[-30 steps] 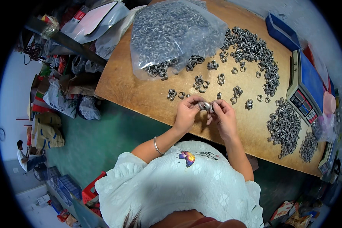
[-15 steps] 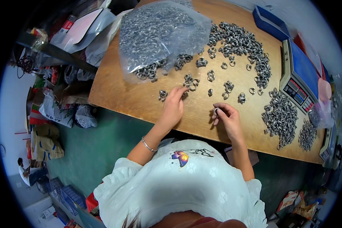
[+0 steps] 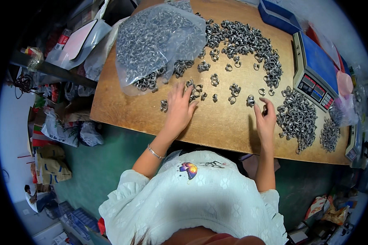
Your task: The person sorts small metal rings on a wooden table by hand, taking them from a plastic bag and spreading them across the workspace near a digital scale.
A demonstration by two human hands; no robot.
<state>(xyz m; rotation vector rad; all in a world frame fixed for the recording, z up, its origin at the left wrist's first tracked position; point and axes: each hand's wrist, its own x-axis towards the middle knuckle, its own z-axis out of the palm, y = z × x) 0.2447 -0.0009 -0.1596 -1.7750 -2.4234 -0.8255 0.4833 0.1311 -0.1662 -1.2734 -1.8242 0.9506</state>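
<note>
Since a moment ago our left hand (image 3: pixel 179 107) has spread flat over loose metal rings (image 3: pixel 197 90), while our right hand (image 3: pixel 265 118) pinches one ring (image 3: pixel 264 109) beside the sorted pile (image 3: pixel 297 118), likely dropping it there next.

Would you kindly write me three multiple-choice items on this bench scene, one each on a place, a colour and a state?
1. Where does the clear bag of metal rings lie?
A. at the table's far left
B. on the scale
C. on the floor

2. What colour is the scale's top?
A. red
B. blue
C. yellow

3. How is the left hand?
A. shut in a fist
B. raised high off the table
C. spread flat, fingers on small ring clusters

Answers: 1 A, the bag sits on the far left of the wooden top. 2 B, the platform is blue. 3 C, its fingers reach the ring clusters, while the right hand pinches a ring beside the loose pile.
</note>
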